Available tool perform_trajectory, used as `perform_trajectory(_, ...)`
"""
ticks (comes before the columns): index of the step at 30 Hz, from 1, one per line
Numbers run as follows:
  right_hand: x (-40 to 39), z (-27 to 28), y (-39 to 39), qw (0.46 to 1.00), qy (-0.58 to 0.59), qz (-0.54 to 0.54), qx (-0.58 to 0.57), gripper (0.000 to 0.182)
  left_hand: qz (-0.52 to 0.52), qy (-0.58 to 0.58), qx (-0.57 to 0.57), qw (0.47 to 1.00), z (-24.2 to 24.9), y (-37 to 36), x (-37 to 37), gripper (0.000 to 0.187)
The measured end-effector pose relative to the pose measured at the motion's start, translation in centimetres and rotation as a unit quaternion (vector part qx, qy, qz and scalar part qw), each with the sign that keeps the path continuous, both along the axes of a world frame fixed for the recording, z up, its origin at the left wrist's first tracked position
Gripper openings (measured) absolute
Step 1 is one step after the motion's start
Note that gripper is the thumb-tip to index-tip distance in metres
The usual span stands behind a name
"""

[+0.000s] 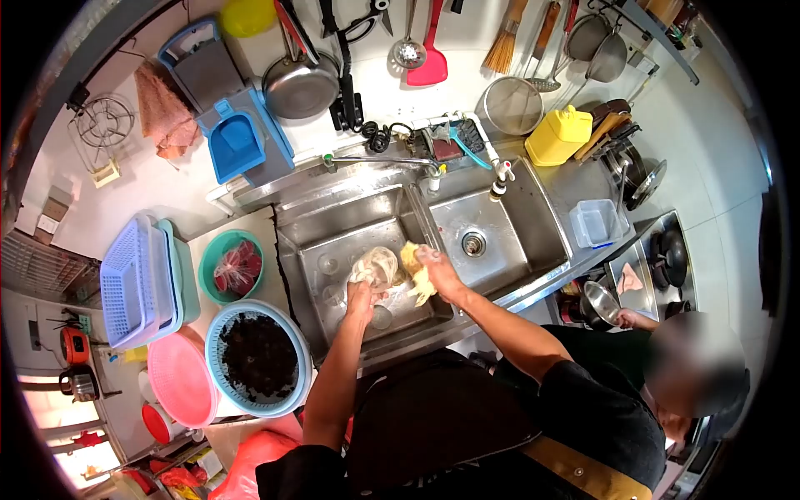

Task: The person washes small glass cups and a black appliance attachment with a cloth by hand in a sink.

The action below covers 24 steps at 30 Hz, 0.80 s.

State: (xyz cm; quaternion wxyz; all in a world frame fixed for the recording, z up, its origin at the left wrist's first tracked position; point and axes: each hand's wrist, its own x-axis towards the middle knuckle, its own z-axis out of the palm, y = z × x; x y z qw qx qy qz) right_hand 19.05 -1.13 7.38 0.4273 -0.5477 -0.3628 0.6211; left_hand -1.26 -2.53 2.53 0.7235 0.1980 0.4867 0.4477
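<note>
Over the left basin of the steel sink (pixel 300 208), my left hand (pixel 362 300) is closed on the edge of a pale, round, bowl-like thing (pixel 379 265). My right hand (pixel 438 273) grips a crumpled yellow cloth (pixel 418 283), just right of that bowl and near the divider between the basins. Several clear round dishes, such as a glass dish (pixel 328 264), lie on the basin floor below and left of my hands. The faucet (pixel 379 160) reaches across the sink's back edge.
To the left stand a blue basket (pixel 215 333) of dark food, a green bowl (pixel 204 275) with a bagged red item, and a pink basin (pixel 179 375). A yellow jug (pixel 558 137) stands behind right. At right, another person (pixel 617 358) holds a metal pot (pixel 598 304).
</note>
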Motion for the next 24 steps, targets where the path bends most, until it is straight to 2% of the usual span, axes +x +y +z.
perform_trajectory(1, 0.3, 1.3, 0.2, 0.998, 0.066, 0.0, -0.009, 0.04, 0.029, 0.006, -0.008, 1.0, 0.1, 0.1, 0.1, 0.035)
perform_trajectory(2, 0.3, 1.2, 0.3, 0.997, 0.025, 0.012, 0.07, 0.043, 0.021, 0.016, -0.021, 0.999, 0.3, 0.2, 0.0, 0.038)
perform_trajectory(5, -0.4, 3.7, 0.0, 0.984, -0.124, 0.127, -0.004, 0.041, 0.033, 0.016, -0.061, 0.997, 0.0, 0.6, 0.6, 0.04)
perform_trajectory(6, -1.1, 5.2, -0.5, 0.948, -0.27, 0.162, 0.053, 0.04, 0.006, -0.013, -0.077, 0.997, -0.8, 0.8, 0.7, 0.037)
perform_trajectory(7, -1.9, 6.0, -0.6, 0.924, -0.327, 0.182, 0.082, 0.046, -0.009, -0.029, -0.069, 0.997, -1.0, 0.8, 0.8, 0.037)
perform_trajectory(9, -3.0, 4.6, -0.4, 0.835, -0.464, 0.223, 0.196, 0.047, -0.038, -0.06, -0.053, 0.996, -1.4, 0.3, 1.0, 0.037)
perform_trajectory(10, -3.7, 4.3, -0.2, 0.798, -0.52, 0.226, 0.202, 0.042, -0.046, -0.1, -0.049, 0.993, -2.1, 0.2, 1.3, 0.037)
perform_trajectory(13, -5.0, 4.8, 0.2, 0.804, -0.538, 0.216, 0.136, 0.038, 0.009, -0.138, 0.042, 0.99, -1.9, -1.2, 2.7, 0.039)
perform_trajectory(14, -5.2, 3.1, 0.2, 0.802, -0.546, 0.179, 0.164, 0.032, -0.035, -0.093, 0.028, 0.995, -1.4, -1.3, 2.1, 0.039)
perform_trajectory(15, -5.2, 2.9, 0.5, 0.887, -0.417, 0.159, 0.123, 0.03, -0.032, -0.133, 0.058, 0.989, -0.4, -1.3, 1.9, 0.04)
perform_trajectory(16, -5.1, 2.9, 1.0, 0.948, -0.276, 0.138, 0.078, 0.029, -0.026, -0.171, 0.088, 0.981, 0.8, -1.4, 1.7, 0.041)
perform_trajectory(17, -4.9, 2.8, 1.2, 0.985, -0.128, 0.114, 0.027, 0.027, -0.02, -0.209, 0.115, 0.971, 1.6, -1.8, 1.4, 0.042)
perform_trajectory(18, -4.8, 3.7, 1.4, 0.99, -0.002, 0.131, -0.057, 0.025, 0.002, -0.235, 0.096, 0.967, 1.1, -2.0, 0.8, 0.055)
perform_trajectory(21, -4.5, 2.6, 1.8, 0.972, 0.111, 0.173, -0.113, 0.026, -0.032, -0.224, 0.202, 0.953, 0.2, -0.5, -0.1, 0.07)
perform_trajectory(22, -4.5, 2.4, 1.9, 0.961, 0.145, 0.199, -0.123, 0.029, -0.015, -0.228, 0.22, 0.948, 3.6, -1.0, 0.1, 0.075)
perform_trajectory(24, -4.7, 2.2, 1.4, 0.963, 0.113, 0.2, -0.137, 0.027, -0.024, -0.22, 0.224, 0.949, 3.3, -0.6, -0.3, 0.073)
